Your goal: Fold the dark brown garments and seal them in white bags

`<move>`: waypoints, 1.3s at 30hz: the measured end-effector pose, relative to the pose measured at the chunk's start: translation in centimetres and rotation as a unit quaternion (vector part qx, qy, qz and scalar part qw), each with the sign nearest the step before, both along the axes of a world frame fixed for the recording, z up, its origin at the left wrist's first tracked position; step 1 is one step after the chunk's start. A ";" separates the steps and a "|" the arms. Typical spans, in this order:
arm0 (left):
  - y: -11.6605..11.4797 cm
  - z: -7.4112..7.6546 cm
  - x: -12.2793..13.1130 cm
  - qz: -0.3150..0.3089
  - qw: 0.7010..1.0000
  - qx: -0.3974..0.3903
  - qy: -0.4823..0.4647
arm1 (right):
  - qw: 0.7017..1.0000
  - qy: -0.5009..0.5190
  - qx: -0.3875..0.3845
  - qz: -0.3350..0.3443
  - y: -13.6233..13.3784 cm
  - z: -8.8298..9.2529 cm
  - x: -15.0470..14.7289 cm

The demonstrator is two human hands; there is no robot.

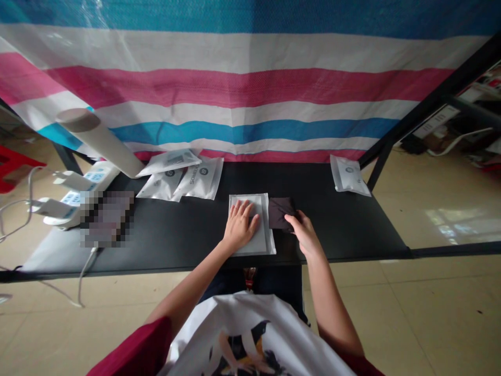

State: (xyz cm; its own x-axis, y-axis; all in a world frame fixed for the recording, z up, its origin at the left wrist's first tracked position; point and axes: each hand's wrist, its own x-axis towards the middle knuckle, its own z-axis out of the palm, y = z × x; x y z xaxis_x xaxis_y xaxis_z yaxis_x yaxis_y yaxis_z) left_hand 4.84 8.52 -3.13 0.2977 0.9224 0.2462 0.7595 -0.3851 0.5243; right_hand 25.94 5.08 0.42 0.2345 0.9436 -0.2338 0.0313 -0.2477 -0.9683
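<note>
My left hand (240, 225) lies flat with its fingers spread on a pale zip pouch (258, 243) near the table's front edge. Just right of the pouch is a folded dark brown cloth (281, 213), a compact square. My right hand (304, 230) pinches this cloth at its right side, thumb on top and the other fingers mostly hidden beneath. The cloth's left edge comes right up to the pouch's right edge; whether they touch I cannot tell.
Several printed white pouches (201, 178) lie at the back left, and another pouch (349, 175) at the back right. A white cylinder (102, 141), a power strip (84, 193) with plugged-in chargers and a blurred-out phone (107, 218) occupy the left. A striped sheet (235, 89) hangs behind.
</note>
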 end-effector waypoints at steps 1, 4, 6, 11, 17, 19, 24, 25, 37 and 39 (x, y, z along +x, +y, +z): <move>0.0 0.4 -0.1 0.006 1.000 0.000 -0.027 | 1.000 -0.018 0.013 0.010 0.1 -0.3 -0.6; -0.2 1.3 -1.0 0.012 0.995 0.001 -0.103 | 0.993 -0.101 0.030 0.046 0.4 -1.3 -2.1; -0.5 1.6 -1.9 0.000 0.990 -0.016 -0.139 | 0.987 -0.139 0.023 0.078 0.4 -1.6 -2.5; -1.3 1.5 -3.9 -0.003 0.986 -0.057 -0.157 | 0.977 -0.197 0.030 0.079 0.0 -2.1 -2.8; -1.9 1.6 -4.9 -0.047 0.984 -0.077 -0.152 | 0.973 -0.207 0.099 -0.006 -0.3 -1.9 -3.2; -1.9 1.4 -4.8 -0.052 0.980 -0.088 -0.171 | 0.970 -0.193 0.129 -0.068 -0.2 -1.2 -3.4; -1.8 1.0 -4.4 -0.037 0.971 -0.082 -0.223 | 0.976 -0.146 0.148 -0.061 0.2 -0.1 -3.6; -1.9 1.1 -4.3 -0.040 0.973 -0.067 -0.217 | 0.978 -0.142 0.145 -0.046 0.3 -0.2 -3.6; -0.3 0.2 -7.3 0.145 0.943 -0.030 -0.297 | 0.988 -0.108 0.073 -0.079 0.0 -3.3 0.3; 0.2 0.0 -7.6 0.126 0.960 -0.022 -0.248 | 0.995 -0.082 0.040 -0.046 -0.4 -3.2 0.6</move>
State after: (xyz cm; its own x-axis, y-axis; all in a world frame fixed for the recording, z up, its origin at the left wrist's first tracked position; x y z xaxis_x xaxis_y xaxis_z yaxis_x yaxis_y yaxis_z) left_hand -2.77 8.71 -3.09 -0.0796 0.9625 0.2594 0.4781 -0.1915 0.8572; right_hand 26.54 4.72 -2.81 0.3495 0.9304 -0.1106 0.1718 -0.1797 -0.9686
